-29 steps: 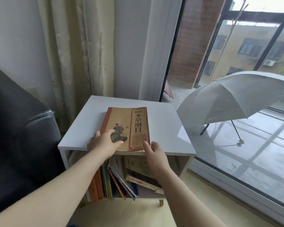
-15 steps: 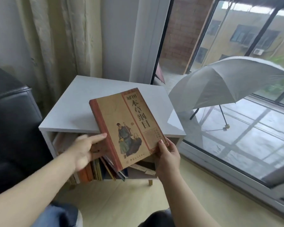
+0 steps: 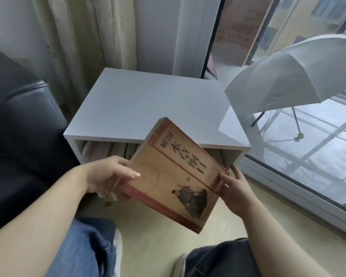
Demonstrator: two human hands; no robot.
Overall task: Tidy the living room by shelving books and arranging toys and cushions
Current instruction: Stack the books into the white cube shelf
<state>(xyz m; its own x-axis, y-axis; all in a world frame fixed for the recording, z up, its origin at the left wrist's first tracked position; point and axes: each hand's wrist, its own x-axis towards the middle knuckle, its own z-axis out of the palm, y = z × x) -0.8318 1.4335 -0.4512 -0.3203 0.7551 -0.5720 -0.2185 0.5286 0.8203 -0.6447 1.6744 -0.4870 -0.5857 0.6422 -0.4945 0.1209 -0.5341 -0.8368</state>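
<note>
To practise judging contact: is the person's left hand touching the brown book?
Touching. The head view shows the left hand gripping the brown book near its spine, with the thumb lying on the cover and the fingers curled beneath.

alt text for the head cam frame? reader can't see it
A person's left hand and right hand hold a worn tan book with a red spine, tilted, before a low white cabinet with books inside. A black leather sofa stands at left; an open grey umbrella sits by the window at right.
</note>
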